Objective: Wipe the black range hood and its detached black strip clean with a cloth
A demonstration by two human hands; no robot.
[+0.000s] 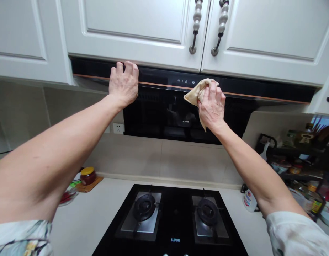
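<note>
Hands, 2: right hand (211, 106) clenched on 1 cloth (197, 93), left hand (124, 83) flat, released, against 1 hood (164, 106), above 2 burners (144, 207).

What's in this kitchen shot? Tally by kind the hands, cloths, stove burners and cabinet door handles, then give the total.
Hands: 2, left hand flat on the range hood, right hand gripping the cloth
Cloths: 1, beige cloth
Burners: 2, left burner, right burner
Door handles: 2, left handle, right handle
Total: 7
</note>
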